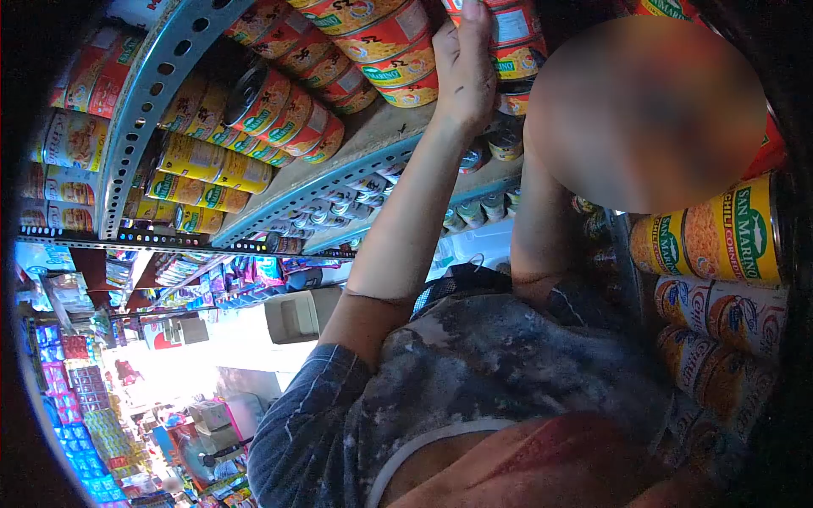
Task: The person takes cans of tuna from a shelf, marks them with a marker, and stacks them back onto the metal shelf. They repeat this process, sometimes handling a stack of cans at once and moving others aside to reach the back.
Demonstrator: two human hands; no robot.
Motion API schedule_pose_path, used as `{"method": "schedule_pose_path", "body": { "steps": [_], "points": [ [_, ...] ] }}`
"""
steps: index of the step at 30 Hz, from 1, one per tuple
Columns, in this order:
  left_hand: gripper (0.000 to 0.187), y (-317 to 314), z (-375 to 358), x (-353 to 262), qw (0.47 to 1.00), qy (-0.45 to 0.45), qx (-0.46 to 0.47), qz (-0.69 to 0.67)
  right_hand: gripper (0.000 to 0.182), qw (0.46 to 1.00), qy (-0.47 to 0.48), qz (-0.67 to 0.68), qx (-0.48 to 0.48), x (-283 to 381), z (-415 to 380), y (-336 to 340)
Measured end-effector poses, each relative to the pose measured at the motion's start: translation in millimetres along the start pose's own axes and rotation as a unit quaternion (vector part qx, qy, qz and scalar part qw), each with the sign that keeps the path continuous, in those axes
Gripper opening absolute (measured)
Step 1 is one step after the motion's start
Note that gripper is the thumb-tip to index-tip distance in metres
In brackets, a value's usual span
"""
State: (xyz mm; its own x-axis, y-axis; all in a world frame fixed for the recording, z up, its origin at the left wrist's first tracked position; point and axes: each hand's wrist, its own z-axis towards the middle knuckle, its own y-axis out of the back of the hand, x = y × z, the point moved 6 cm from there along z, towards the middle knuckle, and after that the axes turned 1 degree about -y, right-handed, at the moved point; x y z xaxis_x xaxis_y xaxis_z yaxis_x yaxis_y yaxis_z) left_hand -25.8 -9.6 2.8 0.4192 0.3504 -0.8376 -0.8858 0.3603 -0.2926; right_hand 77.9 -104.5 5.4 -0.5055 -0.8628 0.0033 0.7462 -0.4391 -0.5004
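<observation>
My left hand (pixel 468 72) is raised at the top of the view, its thumb pressed along a red San Marino can (pixel 513 38). The palm lies against the can's side, and the other fingers are hidden. More San Marino cans, red and yellow (pixel 383 49), stand stacked just left of this hand. My right forearm (pixel 539 229) reaches up beside the left one. A blurred oval covers my right hand, so its fingers and anything in it are hidden. Yellow San Marino chili corned tuna cans (pixel 710 240) are below the blurred patch.
Metal shelf rails with holes (pixel 127 127) run between the rows of cans. A can lies tilted (pixel 284 114) on the upper shelf. White-labelled Century cans (pixel 720 313) are stacked at right. Hanging sachets (pixel 85 423) and an open cardboard box (pixel 292 317) appear at lower left.
</observation>
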Motion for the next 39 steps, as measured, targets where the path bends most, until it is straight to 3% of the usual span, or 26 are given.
{"method": "schedule_pose_path", "body": {
  "steps": [3,9,12,15,18,24,26,33,35,39],
  "points": [
    [0.051,1.0,0.7,0.8,1.0,-0.01,-0.004,-0.026,0.017,0.999,0.027,-0.018,-0.004,1.2,0.0,0.1],
    [0.051,2.3,0.3,-2.5,1.0,-0.009,-0.008,0.004,0.017,0.999,-0.009,-0.004,-0.032,-1.9,-3.8,2.3],
    [0.05,1.9,1.1,0.1,1.0,-0.003,0.013,-0.001,0.016,0.999,0.031,-0.006,-0.02,-1.3,-4.8,4.3],
    [0.049,1.5,0.0,1.9,0.998,-0.01,-0.002,-0.054,0.015,1.0,0.005,0.016,0.006,1.8,-4.5,3.9],
    [0.049,2.6,0.0,2.0,0.998,-0.01,0.002,-0.058,0.016,0.998,0.022,-0.064,0.002,5.9,-3.4,6.5],
    [0.05,1.5,1.1,0.0,0.999,-0.008,0.001,-0.043,0.016,0.999,-0.004,-0.038,-0.007,6.2,0.6,0.4],
    [0.051,1.7,0.0,-1.1,1.0,0.0,0.009,-0.016,0.015,0.998,-0.054,0.001,-0.038,2.8,-1.3,0.4],
    [0.052,-1.4,-0.3,-5.4,1.0,-0.013,0.003,-0.019,0.013,0.996,-0.072,-0.014,-0.045,-1.8,-5.1,3.8],
    [0.052,-2.6,-1.5,-7.3,1.0,-0.002,-0.008,-0.02,0.012,0.999,-0.019,-0.02,-0.025,4.1,-0.2,1.6],
    [0.051,4.4,2.2,-0.1,1.0,-0.026,-0.009,0.002,0.013,0.998,-0.051,-0.008,-0.037,1.3,-5.9,4.8]
  ]
}}
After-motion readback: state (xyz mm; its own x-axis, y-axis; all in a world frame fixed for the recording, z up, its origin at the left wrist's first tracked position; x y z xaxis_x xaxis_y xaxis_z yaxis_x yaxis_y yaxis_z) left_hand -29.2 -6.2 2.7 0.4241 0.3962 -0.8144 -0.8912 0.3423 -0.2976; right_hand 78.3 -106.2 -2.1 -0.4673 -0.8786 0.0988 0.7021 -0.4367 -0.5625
